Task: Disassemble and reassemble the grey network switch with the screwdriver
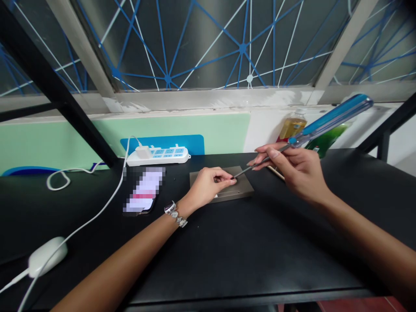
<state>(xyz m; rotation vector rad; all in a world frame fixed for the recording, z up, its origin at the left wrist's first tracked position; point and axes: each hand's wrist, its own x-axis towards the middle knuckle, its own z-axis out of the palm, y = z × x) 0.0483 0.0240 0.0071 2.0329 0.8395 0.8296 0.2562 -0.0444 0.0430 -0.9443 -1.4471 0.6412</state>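
Note:
My left hand [209, 187] lies on a flat grey rectangular plate [242, 186], its fingers curled and pressing on the top face. A silver bracelet watch [173, 212] circles that wrist. My right hand [292, 170] pinches a long screwdriver with a clear-and-blue handle [334, 118] between thumb and fingers. The thin dark shaft [256, 165] slants down, and its tip sits at the left fingertips, over the plate. Those fingers hide whatever lies under the tip.
On the black table stand a white power strip [158, 156] with a plugged-in charger, a phone [143, 190] blurred out, and a white mouse [48, 256]. White cables trail across the left side. An oil bottle [292, 125] and a green bottle [328, 141] stand behind my right hand.

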